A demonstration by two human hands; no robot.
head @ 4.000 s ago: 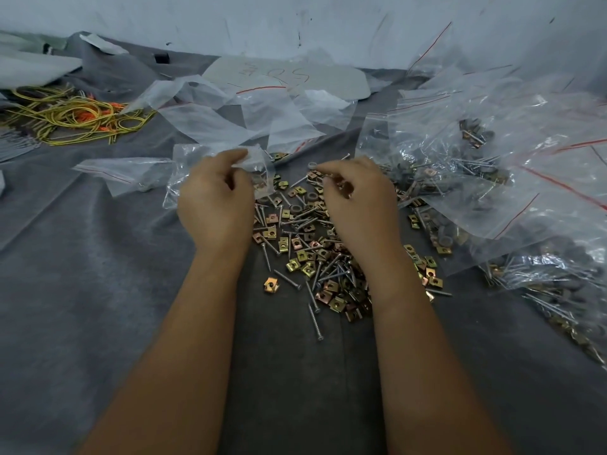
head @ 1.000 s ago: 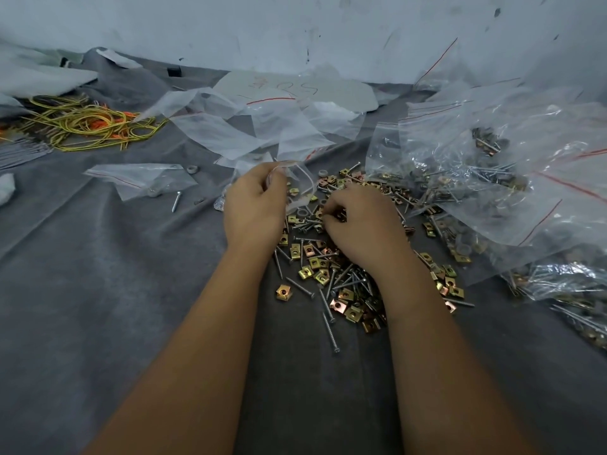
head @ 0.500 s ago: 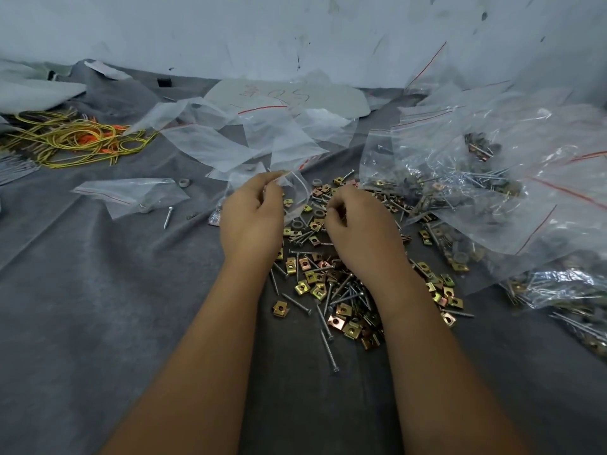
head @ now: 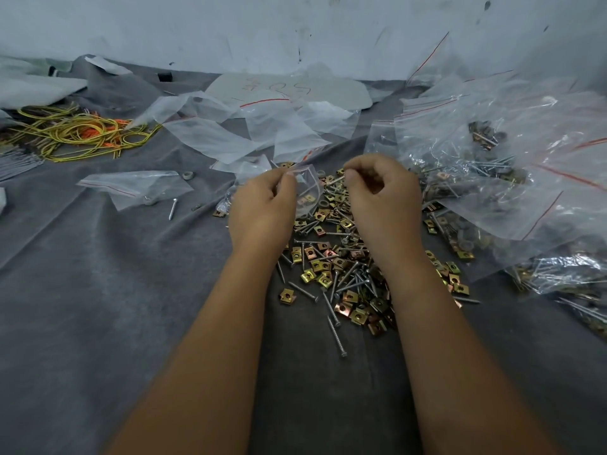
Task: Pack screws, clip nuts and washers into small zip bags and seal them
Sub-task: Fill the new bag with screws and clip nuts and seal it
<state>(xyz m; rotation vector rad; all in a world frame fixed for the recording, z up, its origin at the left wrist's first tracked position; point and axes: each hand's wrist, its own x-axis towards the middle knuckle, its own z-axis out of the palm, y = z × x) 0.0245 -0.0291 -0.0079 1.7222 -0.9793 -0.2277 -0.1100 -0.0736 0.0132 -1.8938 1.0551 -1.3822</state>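
Observation:
A loose heap of brass clip nuts, grey screws and washers [head: 341, 277] lies on the grey cloth between my forearms. My left hand [head: 262, 208] pinches the rim of a small clear zip bag [head: 307, 188], which hangs open over the far side of the heap. Just right of the bag's mouth, my right hand [head: 381, 195] pinches a screw [head: 335, 179] between thumb and fingers, its tip pointing at the bag. Whether that hand holds more parts is hidden by its curled fingers.
Filled and empty zip bags [head: 512, 178] pile up at the right. Several empty bags [head: 230, 133] lie behind the heap. A flat bag [head: 134, 188], a washer [head: 187, 175] and a lone screw [head: 173, 208] lie left. Yellow and orange wires [head: 78, 133] sit far left.
My right hand has lifted off the heap with a screw and brought it up beside the bag's mouth. My left hand keeps holding the bag, raised slightly.

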